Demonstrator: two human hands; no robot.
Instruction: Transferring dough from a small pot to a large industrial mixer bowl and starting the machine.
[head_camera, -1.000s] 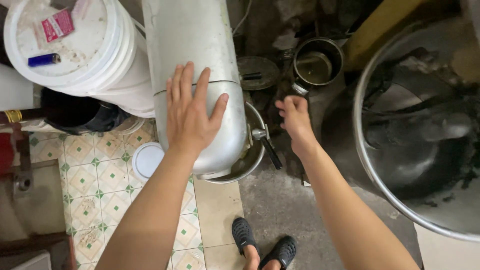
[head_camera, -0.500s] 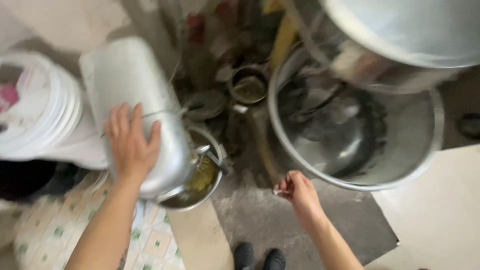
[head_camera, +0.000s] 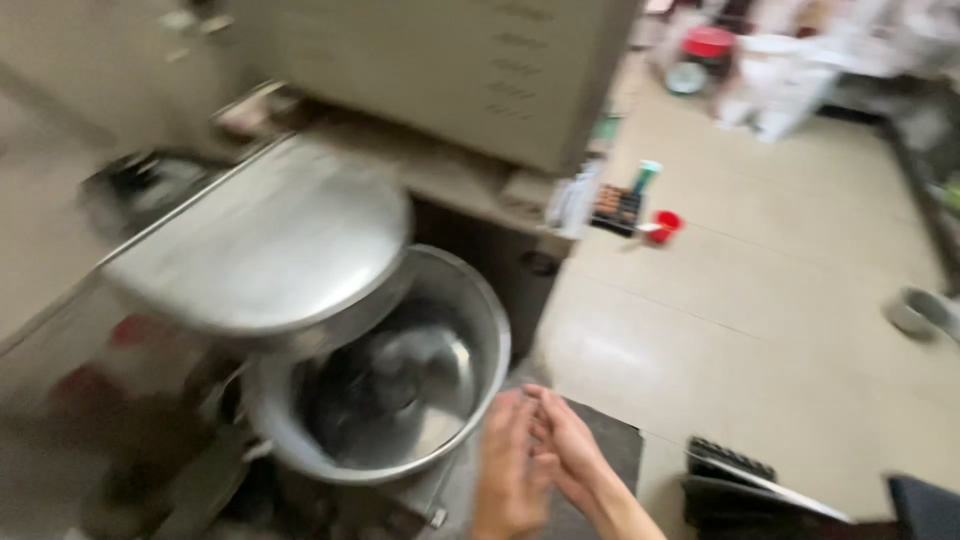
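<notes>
A person's left hand (head_camera: 512, 465) and right hand (head_camera: 570, 448) meet palm to palm low in the blurred head view, fingers extended and pressed together; each grip is released, grasping nothing. The hands hang just beside the right rim of a large steel mixing bowl (head_camera: 478, 300), near it but not clearly touching. The bowl sits low, its inside grey and shiny, with what looks like a mixing tool at its centre, too blurred to make out. Above and to the left of the bowl, a broad round metal lid (head_camera: 270, 240) overlaps the bowl's far rim. Behind both stands a beige metal cabinet (head_camera: 440, 70). Beneath the hands lies a dark grey floor mat (head_camera: 610, 440); beyond it stretches a pale tiled floor (head_camera: 760, 300). A small red cup (head_camera: 665, 224) rests on the floor near the cabinet's corner, well apart from the hands. A black object (head_camera: 735, 480) with a ridged top sits to the right of the mat.
</notes>
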